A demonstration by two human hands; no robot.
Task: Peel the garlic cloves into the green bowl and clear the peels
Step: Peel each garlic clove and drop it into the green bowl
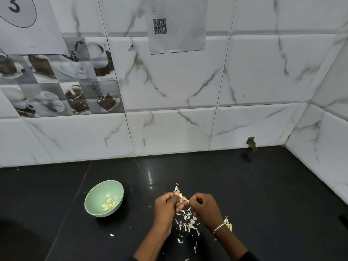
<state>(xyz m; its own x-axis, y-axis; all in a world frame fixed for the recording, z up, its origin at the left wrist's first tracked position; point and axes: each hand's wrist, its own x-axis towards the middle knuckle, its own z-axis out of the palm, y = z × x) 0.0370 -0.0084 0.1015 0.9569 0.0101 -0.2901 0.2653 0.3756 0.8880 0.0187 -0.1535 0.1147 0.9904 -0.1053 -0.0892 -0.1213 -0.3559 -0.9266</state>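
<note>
My left hand and my right hand meet above the black counter, both pinching one garlic clove between their fingertips. A strip of skin sticks out of the clove toward the right hand. Below and between the hands lies a scatter of white garlic peels. The green bowl stands to the left of my left hand, tilted a little, with several peeled cloves inside. More garlic shows just behind my right wrist, partly hidden.
A glossy black counter runs back to a white marble-tiled wall and a side wall on the right. A single peel scrap lies below the bowl. A dark object sits at the right edge.
</note>
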